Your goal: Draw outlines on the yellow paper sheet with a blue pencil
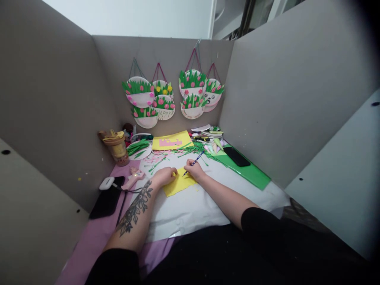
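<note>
A small yellow paper sheet (pixel 178 184) lies on white paper (pixel 192 206) in front of me. My left hand (pixel 164 175) rests on the sheet's left edge, fingers curled and pressing it down. My right hand (pixel 194 169) is closed around a blue pencil (pixel 193 162), whose tip touches the yellow sheet near its top.
Grey cardboard walls enclose the desk, with paper-plate flower crafts (pixel 175 97) hung on the back one. A yellow sheet with pink cut-outs (pixel 170 141), green paper strips (pixel 192 149), a green sheet (pixel 252 174), a black phone (pixel 236 156), a cup (pixel 118 148) and a dark phone (pixel 107 200) lie around.
</note>
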Available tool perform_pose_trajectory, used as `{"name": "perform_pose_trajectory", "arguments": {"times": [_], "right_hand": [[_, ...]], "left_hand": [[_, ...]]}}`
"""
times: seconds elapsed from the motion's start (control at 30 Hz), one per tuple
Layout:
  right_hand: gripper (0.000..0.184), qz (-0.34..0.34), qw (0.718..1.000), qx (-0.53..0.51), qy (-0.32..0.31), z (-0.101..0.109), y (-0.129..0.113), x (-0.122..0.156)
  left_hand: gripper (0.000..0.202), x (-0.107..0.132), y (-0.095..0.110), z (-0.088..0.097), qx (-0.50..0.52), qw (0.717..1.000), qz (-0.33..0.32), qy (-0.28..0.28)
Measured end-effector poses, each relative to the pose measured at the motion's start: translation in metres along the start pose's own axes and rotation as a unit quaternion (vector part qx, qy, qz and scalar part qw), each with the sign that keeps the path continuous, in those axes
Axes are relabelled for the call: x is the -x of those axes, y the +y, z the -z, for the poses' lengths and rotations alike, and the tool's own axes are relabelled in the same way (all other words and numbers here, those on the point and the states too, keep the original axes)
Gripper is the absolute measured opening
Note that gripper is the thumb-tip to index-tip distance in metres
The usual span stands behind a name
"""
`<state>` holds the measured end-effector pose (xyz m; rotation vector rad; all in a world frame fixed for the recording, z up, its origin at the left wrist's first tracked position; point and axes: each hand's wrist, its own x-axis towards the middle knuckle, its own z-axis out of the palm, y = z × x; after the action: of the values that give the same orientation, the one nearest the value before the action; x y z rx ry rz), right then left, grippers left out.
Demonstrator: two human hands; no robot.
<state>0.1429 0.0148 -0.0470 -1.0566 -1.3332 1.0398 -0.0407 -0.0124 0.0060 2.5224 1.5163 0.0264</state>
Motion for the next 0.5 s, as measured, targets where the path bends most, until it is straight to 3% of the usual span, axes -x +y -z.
{"name": "perform_pose_trajectory", "arguments": {"times": [0.5], "right_hand": [[0.024, -0.019, 0.999, -0.034, -0.007, -0.0019, -0.0037, -0.0005]], "left_hand": [[0.036, -0.0026, 0.0008, 0.0073, -0.009, 0.999, -0.003, -0.042]]}}
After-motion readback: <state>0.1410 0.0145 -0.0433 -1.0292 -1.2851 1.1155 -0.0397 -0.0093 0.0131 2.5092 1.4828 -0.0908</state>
